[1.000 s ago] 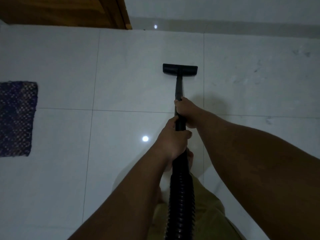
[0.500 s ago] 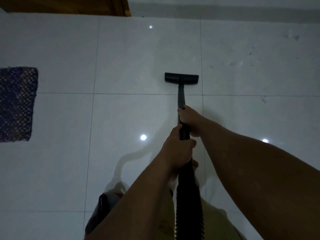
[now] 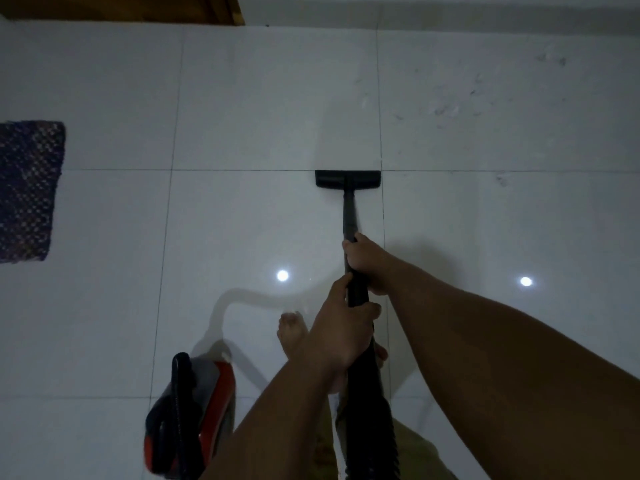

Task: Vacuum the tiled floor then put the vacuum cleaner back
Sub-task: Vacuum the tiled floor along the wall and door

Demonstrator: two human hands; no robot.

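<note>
1. My right hand (image 3: 367, 263) is forward on the vacuum wand (image 3: 350, 216), fingers wrapped round it.
2. My left hand (image 3: 341, 336) grips just behind, fingers clenched where wand meets ribbed hose (image 3: 369, 403).
3. The floor nozzle (image 3: 347, 179) sits flat on the tiled floor (image 3: 242, 116) at twelve o'clock.
4. The red vacuum body (image 3: 197, 417) waits at seven o'clock.
5. A dark mat (image 3: 27, 190) lies at nine o'clock.

Canister (image 3: 194, 417) left of wand (image 3: 350, 216)

Bare tiled floor (image 3: 259, 109) ahead — mat (image 3: 27, 188) left, canister (image 3: 194, 414) near-left.
</note>
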